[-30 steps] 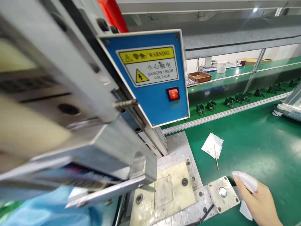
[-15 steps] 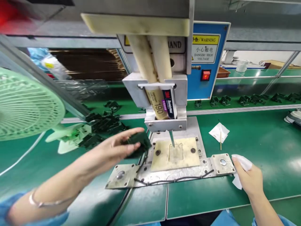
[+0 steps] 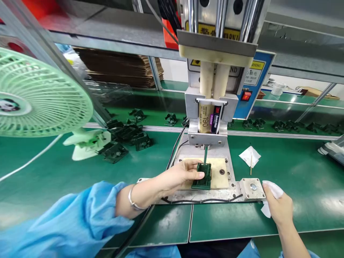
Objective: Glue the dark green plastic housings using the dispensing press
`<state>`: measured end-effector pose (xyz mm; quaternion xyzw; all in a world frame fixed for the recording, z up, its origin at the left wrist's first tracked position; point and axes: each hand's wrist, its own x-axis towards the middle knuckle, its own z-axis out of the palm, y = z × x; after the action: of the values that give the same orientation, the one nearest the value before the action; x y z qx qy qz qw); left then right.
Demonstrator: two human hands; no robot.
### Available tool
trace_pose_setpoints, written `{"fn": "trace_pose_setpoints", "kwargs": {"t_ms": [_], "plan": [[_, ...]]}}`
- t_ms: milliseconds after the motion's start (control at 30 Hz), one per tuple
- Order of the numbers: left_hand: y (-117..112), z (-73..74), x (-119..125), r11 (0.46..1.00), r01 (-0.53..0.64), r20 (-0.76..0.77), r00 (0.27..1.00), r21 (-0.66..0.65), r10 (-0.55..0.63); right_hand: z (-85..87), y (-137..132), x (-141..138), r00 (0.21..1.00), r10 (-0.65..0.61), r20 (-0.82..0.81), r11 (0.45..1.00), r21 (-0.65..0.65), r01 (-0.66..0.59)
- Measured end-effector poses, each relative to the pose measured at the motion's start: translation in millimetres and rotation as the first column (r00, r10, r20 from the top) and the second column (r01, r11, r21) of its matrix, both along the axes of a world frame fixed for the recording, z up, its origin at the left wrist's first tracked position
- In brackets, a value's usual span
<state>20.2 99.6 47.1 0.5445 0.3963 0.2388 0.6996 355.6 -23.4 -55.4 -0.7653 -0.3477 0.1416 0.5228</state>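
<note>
My left hand (image 3: pixel 188 172) grips a dark green plastic part (image 3: pixel 203 177) by its left side. The part is over the cream fixture plate (image 3: pixel 219 179), right under the green nozzle (image 3: pixel 205 154) of the glue dispenser; whether nozzle and part touch, I cannot tell. Above the nozzle sits the two-barrel adhesive cartridge (image 3: pixel 208 118) in its metal holder. A white wipe (image 3: pixel 275 190) is held in my right hand (image 3: pixel 281 208), whose fingers are closed at the right end of the metal base, beside the block with the round silver button (image 3: pixel 253 186).
Left of the dispenser lies a pile of dark green parts (image 3: pixel 126 134), near a green fan (image 3: pixel 40 93). More parts (image 3: pixel 279 125) line the back strip. On the right are a white paper square (image 3: pixel 249 157) with a thin wooden stick (image 3: pixel 251 165) and a grey device (image 3: pixel 333 148).
My left hand has carried the green part rightward, from beside the fixture to beneath the nozzle. My right hand stays by the button block with the wipe. The camera view has shifted.
</note>
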Motion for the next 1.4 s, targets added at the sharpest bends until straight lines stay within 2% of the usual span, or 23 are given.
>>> {"fn": "trace_pose_setpoints", "kwargs": {"t_ms": [100,167,233,300,367,433,500,533,567,667,733,900,1000,1100,1200,1400], "plan": [[10,-19.8,5,0.971,-0.071,-0.075,0.993,0.226,0.090,-1.1,1,-1,0.999,-0.021,-0.048,1.000,-0.015,0.020],[12,-30.4,8,0.952,-0.078,-0.108,0.988,0.296,0.115,-1.6,0,0,0.996,-0.035,-0.079,0.998,-0.052,0.031],[11,-33.4,8,0.938,-0.058,-0.138,0.984,0.341,0.111,-1.5,-1,0,0.994,-0.062,-0.090,0.994,-0.098,0.053],[10,-26.7,5,0.932,-0.022,-0.161,0.983,0.363,0.086,-0.1,-3,1,0.992,-0.093,-0.089,0.987,-0.139,0.080],[8,-13.4,-8,0.898,0.009,-0.236,0.966,0.439,0.105,3.3,-4,1,0.989,-0.107,-0.098,0.982,-0.166,0.090],[6,-0.7,-29,0.820,0.011,-0.340,0.913,0.572,0.226,8.3,-3,-2,0.987,-0.080,-0.142,0.983,-0.178,0.054],[3,4.6,-58,0.752,-0.016,-0.409,0.832,0.659,0.376,13.5,-1,-7,0.981,-0.012,-0.193,0.982,-0.185,-0.025],[1,3.4,-73,0.752,-0.052,-0.421,0.803,0.657,0.423,15.8,1,-10,0.976,0.024,-0.217,0.979,-0.194,-0.068],[-2,0.0,-88,0.780,-0.095,-0.431,0.789,0.619,0.438,17.7,2,-13,0.970,0.056,-0.237,0.973,-0.203,-0.106],[-16,-17.0,-119,0.913,-0.211,-0.418,0.836,0.350,0.354,20.5,5,-20,0.967,0.072,-0.243,0.971,-0.205,-0.124],[-25,-27.1,-126,0.938,-0.263,-0.379,0.863,0.226,0.334,19.5,5,-21,0.978,0.041,-0.207,0.974,-0.211,-0.085],[-35,-40.9,-121,0.904,-0.370,-0.235,0.879,0.213,0.415,6.7,4,-10,0.995,-0.001,-0.099,0.955,-0.294,-0.029],[-33,-52.2,-123,0.891,-0.439,-0.047,0.894,0.115,0.446,-4.0,6,2,1.000,-0.027,0.001,0.936,-0.351,0.025],[-33,-62.1,-126,0.875,-0.485,0.065,0.873,0.012,0.483,-11.3,6,10,0.999,0.010,0.043,0.921,-0.389,0.007],[-34,-64.8,-128,0.872,-0.490,0.082,0.869,-0.001,0.489,-15.7,4,9,0.996,-0.001,0.092,0.929,-0.369,0.035],[-31,-61.0,-127,0.865,-0.502,0.049,0.864,0.017,0.500,-18.0,3,3,0.986,-0.007,0.166,0.953,-0.298,0.057]]}}
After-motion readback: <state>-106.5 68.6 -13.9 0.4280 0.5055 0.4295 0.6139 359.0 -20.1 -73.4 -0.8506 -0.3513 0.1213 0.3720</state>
